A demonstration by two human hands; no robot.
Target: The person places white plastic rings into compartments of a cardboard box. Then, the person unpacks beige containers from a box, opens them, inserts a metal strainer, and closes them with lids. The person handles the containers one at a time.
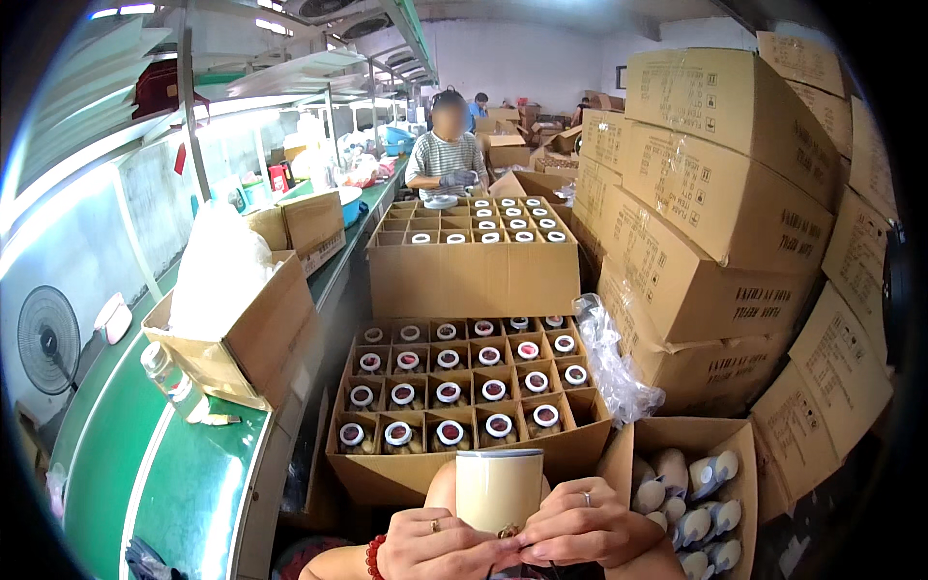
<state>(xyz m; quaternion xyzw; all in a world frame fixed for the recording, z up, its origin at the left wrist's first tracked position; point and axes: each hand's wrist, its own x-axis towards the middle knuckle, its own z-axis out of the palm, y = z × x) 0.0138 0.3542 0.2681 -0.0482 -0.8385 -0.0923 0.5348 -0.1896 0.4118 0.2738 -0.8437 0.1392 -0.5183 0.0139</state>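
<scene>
I see both my hands, left hand (435, 546) and right hand (580, 532), pinching the bottom of a cream cup (498, 488) that stands straight up between them, right below the open box of jars (464, 396).

Matt cardboard, glossy glass and crinkled plastic around a smooth cream cylinder

The cylinder (498, 488) held in both grips looks smooth and softly shiny, cream-coloured with a thin dark rim, perhaps glass or metal; a red bead bracelet (373, 558) gleams on the left wrist. The open box (464, 474) ahead is matt brown corrugated cardboard with paper dividers, its flasks (449, 391) glossy and mirror-like at the mouths. Clear plastic film (609, 362) at its right edge is crinkled and shiny. The green tabletop (184, 493) along the left looks smooth and glossy. The stacked cartons (715, 193) are matt, sealed with shiny tape.
</scene>
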